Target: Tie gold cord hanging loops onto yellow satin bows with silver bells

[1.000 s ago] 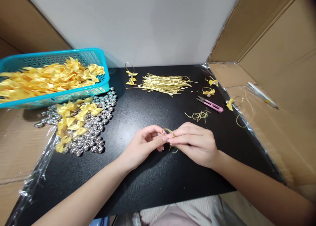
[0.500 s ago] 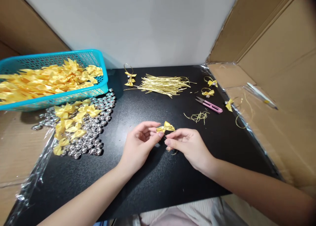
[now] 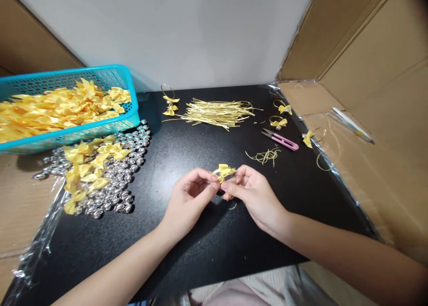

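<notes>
Yellow bow [image 3: 224, 170] has turned into view, pinched by left hand [image 3: 187, 196] and right hand [image 3: 258, 196]; basket [image 3: 134, 113] holds bows [image 3: 70, 104].

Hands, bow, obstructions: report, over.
Left hand and right hand pinching yellow bow ornament. Ornament partly hidden. Pink snips beyond right hand, not blocking.

No text, label, brand, number or sign can be read on any of the things in view.

Beyond the right edge of the black table [image 3: 200, 145], a white pen-like tool [image 3: 347, 121] is lying on flat cardboard [image 3: 361, 190]; a pale wall [image 3: 200, 34] is backing the far edge, and clear plastic [image 3: 36, 248] is glinting along the left.
</notes>
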`<state>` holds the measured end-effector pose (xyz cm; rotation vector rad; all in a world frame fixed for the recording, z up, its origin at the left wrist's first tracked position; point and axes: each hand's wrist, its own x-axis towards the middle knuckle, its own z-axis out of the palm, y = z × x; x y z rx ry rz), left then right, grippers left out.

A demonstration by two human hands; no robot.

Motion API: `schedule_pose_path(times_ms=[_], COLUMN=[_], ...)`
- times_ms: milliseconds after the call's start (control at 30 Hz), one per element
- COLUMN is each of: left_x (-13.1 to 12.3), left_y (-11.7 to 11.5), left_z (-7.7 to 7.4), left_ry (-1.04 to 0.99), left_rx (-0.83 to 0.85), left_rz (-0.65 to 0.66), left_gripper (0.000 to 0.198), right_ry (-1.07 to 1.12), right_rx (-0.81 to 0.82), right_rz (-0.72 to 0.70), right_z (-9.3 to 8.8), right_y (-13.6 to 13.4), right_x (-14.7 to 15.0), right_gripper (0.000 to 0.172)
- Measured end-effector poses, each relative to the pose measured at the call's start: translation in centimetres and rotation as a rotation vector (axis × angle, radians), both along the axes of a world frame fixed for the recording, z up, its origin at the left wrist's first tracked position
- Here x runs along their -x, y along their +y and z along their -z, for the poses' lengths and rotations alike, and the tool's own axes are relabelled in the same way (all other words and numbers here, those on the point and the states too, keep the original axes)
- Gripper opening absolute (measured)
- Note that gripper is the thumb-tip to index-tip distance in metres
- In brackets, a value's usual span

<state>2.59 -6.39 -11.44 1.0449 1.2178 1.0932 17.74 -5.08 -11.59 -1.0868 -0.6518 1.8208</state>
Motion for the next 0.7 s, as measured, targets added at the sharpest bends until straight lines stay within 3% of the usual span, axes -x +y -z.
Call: schedule_pose_path(times_ms=[167,400,700], left_x=[0.00,0.07,0.42], left_y=[0.26,0.34,0.49], left_z=[-0.05,-0.20,0.02], left_ry=[0.001,-0.032,-0.104], left_rx=[-0.025,0.074,0.170], left_rz=[0.025,0.068,0.080], left_gripper=[0.008,0.025,0.014], right_ry=[0.010,0.015,0.024], right_rx=[0.036,0.061,0.078], right_rz=[-0.011,-0.013,-0.014], right_z=[-0.10,0.04,-0.30], right_y=[0.10,0.19,0.30], right_x=[0.06,-0.07,-0.13], right_gripper=[0.051,0.050,0.049])
